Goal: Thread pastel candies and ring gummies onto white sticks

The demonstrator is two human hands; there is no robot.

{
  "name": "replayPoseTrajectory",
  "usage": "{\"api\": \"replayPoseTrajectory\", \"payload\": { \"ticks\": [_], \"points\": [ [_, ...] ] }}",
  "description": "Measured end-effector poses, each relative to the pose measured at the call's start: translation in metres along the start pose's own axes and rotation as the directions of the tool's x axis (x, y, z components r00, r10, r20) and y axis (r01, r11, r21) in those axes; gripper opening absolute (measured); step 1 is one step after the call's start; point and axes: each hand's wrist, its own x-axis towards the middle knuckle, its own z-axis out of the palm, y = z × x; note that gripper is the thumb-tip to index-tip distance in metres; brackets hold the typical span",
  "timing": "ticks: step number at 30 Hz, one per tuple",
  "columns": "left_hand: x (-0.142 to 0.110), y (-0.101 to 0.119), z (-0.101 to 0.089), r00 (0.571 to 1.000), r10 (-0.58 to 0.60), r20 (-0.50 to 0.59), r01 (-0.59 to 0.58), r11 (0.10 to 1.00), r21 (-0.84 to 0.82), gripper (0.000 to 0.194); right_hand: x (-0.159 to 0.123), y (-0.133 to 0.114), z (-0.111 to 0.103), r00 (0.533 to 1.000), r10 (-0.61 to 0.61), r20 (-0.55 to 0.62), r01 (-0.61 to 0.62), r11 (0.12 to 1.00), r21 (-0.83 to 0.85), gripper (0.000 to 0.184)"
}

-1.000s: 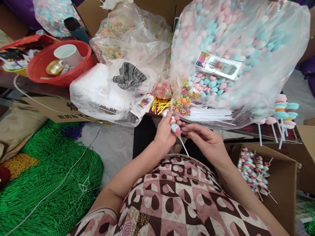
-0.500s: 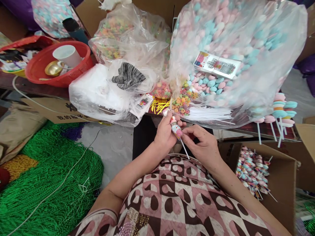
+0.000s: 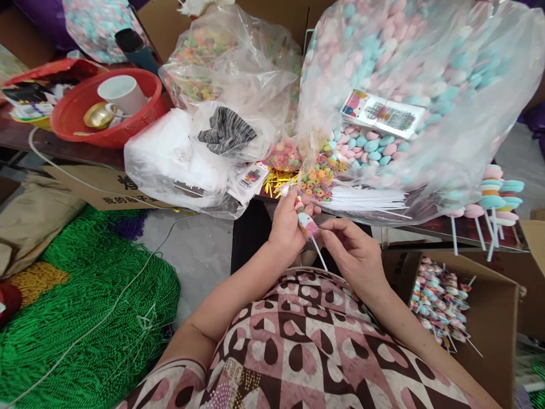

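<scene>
My left hand [image 3: 285, 230] is closed around a candy skewer [image 3: 307, 225] in a printed clear wrapper, its white stick pointing down toward my lap. Just right of the wrapper's lower end is my right hand [image 3: 356, 254], thumb and forefinger pinched together. Whatever that pinch holds, if anything, is too small to make out. Beyond my hands lie gold twist ties [image 3: 276, 182], ring-shaped gummies [image 3: 315, 180] and a row of white sticks [image 3: 368, 197].
A large clear bag [image 3: 460, 119] of pink and blue candies covers the table's right side. Unwrapped candy skewers [image 3: 494, 199] rest at the right edge, above a cardboard box [image 3: 494, 307] of wrapped ones. At left are a red basin [image 3: 106, 133] and green bead strings [image 3: 89, 318].
My right hand has drawn slightly right, away from the wrapper's lower end. My left hand keeps its grip on the candy skewer. The whole view has shifted a little.
</scene>
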Motion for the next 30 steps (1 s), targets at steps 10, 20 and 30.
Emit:
{"api": "replayPoseTrajectory", "payload": {
  "ticks": [10, 20, 30],
  "points": [
    [-0.002, 0.007, 0.003, 0.968, 0.176, 0.180, -0.195, 0.977, 0.090, 0.021, -0.009, -0.005, 0.003, 0.776, 0.453, 0.438, -0.599, 0.749, 0.285, 0.038],
    [-0.025, -0.001, -0.014, 0.925, -0.250, 0.287, 0.129, 0.915, 0.382, 0.032, -0.006, -0.003, -0.001, 0.876, 0.421, 0.236, -0.481, 0.798, 0.363, 0.036],
    [-0.021, 0.005, -0.021, 0.910, 0.091, 0.404, -0.380, 0.568, 0.730, 0.011, -0.005, -0.006, -0.007, 0.953, 0.282, 0.113, -0.294, 0.949, 0.111, 0.037]
  ]
}}
